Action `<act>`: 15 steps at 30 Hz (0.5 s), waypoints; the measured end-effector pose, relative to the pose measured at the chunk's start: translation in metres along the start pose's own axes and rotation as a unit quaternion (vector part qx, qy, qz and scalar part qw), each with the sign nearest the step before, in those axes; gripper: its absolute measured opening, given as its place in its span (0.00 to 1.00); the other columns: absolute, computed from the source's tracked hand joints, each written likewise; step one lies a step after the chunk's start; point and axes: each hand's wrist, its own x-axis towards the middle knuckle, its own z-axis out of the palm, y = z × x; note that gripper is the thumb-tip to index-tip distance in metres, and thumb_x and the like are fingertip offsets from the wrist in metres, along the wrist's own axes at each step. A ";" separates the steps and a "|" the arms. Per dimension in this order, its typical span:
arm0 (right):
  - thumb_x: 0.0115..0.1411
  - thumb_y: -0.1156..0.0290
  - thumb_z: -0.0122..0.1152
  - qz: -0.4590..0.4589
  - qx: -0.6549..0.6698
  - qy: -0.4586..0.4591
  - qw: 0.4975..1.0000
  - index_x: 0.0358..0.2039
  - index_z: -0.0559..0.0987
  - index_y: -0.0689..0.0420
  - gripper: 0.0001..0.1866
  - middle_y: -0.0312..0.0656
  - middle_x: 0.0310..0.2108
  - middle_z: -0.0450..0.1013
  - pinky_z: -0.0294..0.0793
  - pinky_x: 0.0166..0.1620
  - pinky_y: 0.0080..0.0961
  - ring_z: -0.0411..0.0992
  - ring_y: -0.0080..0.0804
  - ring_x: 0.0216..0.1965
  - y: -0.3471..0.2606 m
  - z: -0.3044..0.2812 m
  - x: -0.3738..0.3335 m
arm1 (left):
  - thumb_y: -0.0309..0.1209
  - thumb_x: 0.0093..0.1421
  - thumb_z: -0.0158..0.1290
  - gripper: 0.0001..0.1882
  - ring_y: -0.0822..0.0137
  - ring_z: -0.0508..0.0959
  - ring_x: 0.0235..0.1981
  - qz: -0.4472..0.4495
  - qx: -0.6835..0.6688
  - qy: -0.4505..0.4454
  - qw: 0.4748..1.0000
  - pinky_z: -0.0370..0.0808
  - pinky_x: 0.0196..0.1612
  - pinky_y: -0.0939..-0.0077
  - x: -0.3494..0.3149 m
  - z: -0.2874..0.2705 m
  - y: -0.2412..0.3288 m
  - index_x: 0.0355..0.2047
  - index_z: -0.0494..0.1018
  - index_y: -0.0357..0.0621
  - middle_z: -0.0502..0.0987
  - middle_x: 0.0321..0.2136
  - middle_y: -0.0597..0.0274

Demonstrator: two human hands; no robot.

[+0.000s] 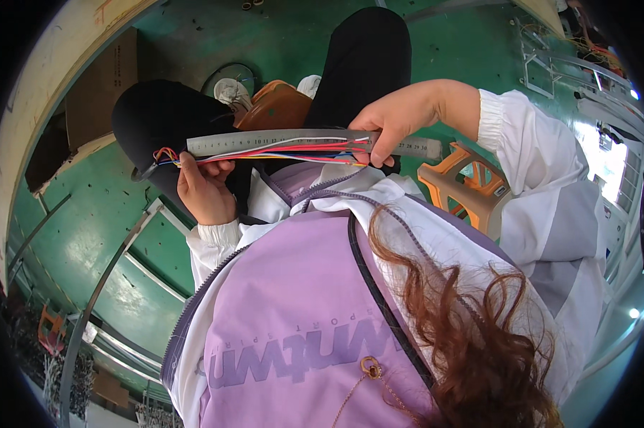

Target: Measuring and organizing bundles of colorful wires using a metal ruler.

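Note:
A steel ruler (265, 141) lies roughly level across my lap. Along its near edge runs a bundle of thin wires (286, 151) in red, white, blue and yellow. My left hand (206, 189) pinches the bundle near the ruler's left end, where the wires curl into a small loop. Over the right part of the ruler my right hand (400, 121) is closed, its thumb pressing the ruler and the wire ends together. The fingers behind the ruler are partly hidden.
An orange and tan plastic stool (468, 185) stands to my right. Between my legs is a brown-orange seat (275, 107). A pale curved table edge (33, 93) borders the left, with a cardboard box (104, 85) beneath it. Metal frames (150, 214) stand on the green floor.

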 end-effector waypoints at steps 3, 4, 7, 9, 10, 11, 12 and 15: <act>0.50 0.76 0.56 -0.004 -0.001 0.003 1.000 0.36 0.71 0.64 0.12 0.38 0.26 0.71 0.69 0.34 0.20 0.69 0.22 0.27 0.001 -0.001 -0.001 | 0.38 0.63 0.40 0.18 0.68 0.71 0.15 -0.003 -0.003 -0.002 1.000 0.75 0.23 0.72 0.001 0.001 0.001 0.20 0.64 0.40 0.66 0.13 0.63; 0.50 0.76 0.56 -0.004 -0.002 0.003 1.000 0.36 0.71 0.64 0.12 0.38 0.26 0.71 0.69 0.34 0.20 0.69 0.22 0.27 0.001 -0.001 -0.001 | 0.38 0.63 0.40 0.18 0.68 0.71 0.15 -0.003 -0.003 -0.002 1.000 0.75 0.23 0.72 0.001 0.001 0.001 0.20 0.64 0.40 0.66 0.13 0.63; 0.51 0.76 0.55 -0.024 0.019 0.000 1.000 0.36 0.71 0.65 0.11 0.38 0.27 0.71 0.69 0.35 0.20 0.69 0.22 0.28 0.004 -0.002 -0.001 | 0.38 0.63 0.40 0.18 0.68 0.71 0.15 -0.006 0.004 0.003 1.000 0.75 0.23 0.72 0.001 0.002 0.001 0.19 0.64 0.40 0.66 0.13 0.63; 0.53 0.75 0.53 -0.038 0.047 0.000 0.998 0.36 0.71 0.65 0.10 0.39 0.28 0.71 0.70 0.35 0.20 0.70 0.23 0.28 0.007 -0.002 0.001 | 0.38 0.63 0.40 0.18 0.68 0.71 0.15 0.000 0.003 -0.012 1.000 0.75 0.23 0.72 0.002 -0.001 0.000 0.19 0.64 0.40 0.66 0.13 0.63; 0.53 0.75 0.53 -0.038 0.047 -0.001 0.998 0.36 0.71 0.65 0.10 0.39 0.28 0.71 0.70 0.35 0.20 0.70 0.23 0.28 0.007 -0.002 0.001 | 0.38 0.63 0.40 0.18 0.68 0.71 0.15 0.000 0.003 -0.012 1.000 0.75 0.23 0.72 0.003 -0.002 -0.001 0.19 0.64 0.40 0.66 0.13 0.63; 0.54 0.74 0.52 -0.038 0.054 0.001 0.998 0.35 0.71 0.65 0.10 0.39 0.28 0.71 0.70 0.36 0.20 0.70 0.23 0.29 0.007 -0.003 0.002 | 0.38 0.63 0.40 0.18 0.68 0.71 0.15 -0.001 0.005 -0.012 1.000 0.75 0.23 0.72 0.003 -0.003 -0.001 0.20 0.64 0.40 0.66 0.13 0.63; 0.55 0.73 0.51 -0.039 0.061 0.003 0.997 0.35 0.71 0.65 0.09 0.39 0.28 0.71 0.70 0.36 0.20 0.70 0.24 0.29 0.007 -0.003 0.002 | 0.38 0.63 0.40 0.18 0.68 0.71 0.15 -0.001 0.008 -0.013 1.000 0.75 0.23 0.72 0.003 -0.003 -0.001 0.20 0.64 0.40 0.66 0.13 0.63; 0.56 0.72 0.50 -0.021 0.064 0.013 0.998 0.34 0.70 0.64 0.09 0.39 0.27 0.71 0.70 0.36 0.20 0.70 0.24 0.29 0.007 -0.004 0.004 | 0.38 0.63 0.40 0.18 0.68 0.71 0.15 -0.003 0.001 -0.012 1.000 0.75 0.23 0.72 0.003 -0.003 -0.001 0.20 0.64 0.40 0.65 0.13 0.63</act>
